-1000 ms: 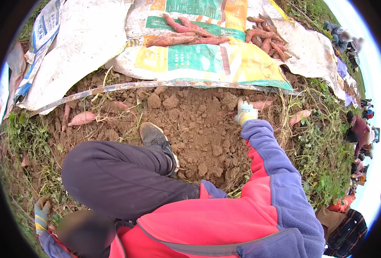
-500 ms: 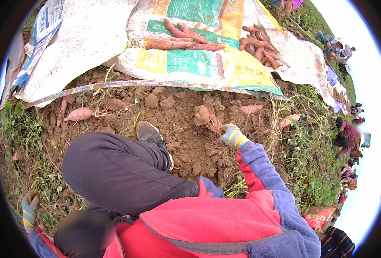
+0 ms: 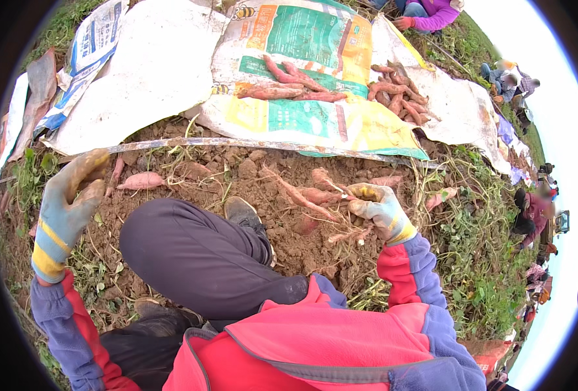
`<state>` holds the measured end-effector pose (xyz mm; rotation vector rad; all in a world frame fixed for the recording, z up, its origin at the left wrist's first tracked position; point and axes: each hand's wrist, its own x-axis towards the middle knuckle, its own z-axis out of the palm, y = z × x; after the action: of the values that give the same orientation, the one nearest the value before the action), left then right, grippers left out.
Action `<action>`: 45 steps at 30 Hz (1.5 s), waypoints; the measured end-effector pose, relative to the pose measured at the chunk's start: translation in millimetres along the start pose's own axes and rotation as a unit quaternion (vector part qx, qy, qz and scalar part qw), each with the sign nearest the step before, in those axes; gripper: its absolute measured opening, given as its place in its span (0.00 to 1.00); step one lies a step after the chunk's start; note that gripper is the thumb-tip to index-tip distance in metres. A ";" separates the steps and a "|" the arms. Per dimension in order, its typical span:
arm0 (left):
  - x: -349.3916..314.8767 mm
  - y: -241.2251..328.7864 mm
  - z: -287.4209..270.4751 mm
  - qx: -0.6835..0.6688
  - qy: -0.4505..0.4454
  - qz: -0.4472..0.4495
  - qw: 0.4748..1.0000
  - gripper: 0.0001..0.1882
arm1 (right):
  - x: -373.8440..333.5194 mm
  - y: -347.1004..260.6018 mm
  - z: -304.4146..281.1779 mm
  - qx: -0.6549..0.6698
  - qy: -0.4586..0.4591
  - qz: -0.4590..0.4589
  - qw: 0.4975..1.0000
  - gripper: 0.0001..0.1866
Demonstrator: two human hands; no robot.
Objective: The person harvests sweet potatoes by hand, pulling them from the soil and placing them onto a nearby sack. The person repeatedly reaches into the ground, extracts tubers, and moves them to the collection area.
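I see a cluster of sweet potatoes (image 3: 315, 195) on their roots, lifted just above the dug soil (image 3: 289, 241) — my gloved right hand (image 3: 380, 208) is closed around its stem end. The printed sack's edge (image 3: 341, 146) lies near beyond. My gloved left hand (image 3: 71, 195) hangs raised, half-curled, empty — open ground beneath.

A cluster of reddish sweet potatoes (image 3: 315, 199), joined by thin stems and roots, is held up just above the loose brown soil. Dirt is stuck to them.
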<state>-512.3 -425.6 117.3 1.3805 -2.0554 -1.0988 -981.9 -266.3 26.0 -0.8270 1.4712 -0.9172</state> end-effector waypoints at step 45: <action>178.0 57.3 286.3 0.155 -0.084 0.038 0.984 0.25 | 79.8 8.1 20.1 0.071 0.044 -0.220 0.972 0.20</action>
<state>-822.2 -469.4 -20.4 1.3737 -2.4650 -0.9180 -969.3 -335.5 -17.4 -1.0361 1.2990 -1.3892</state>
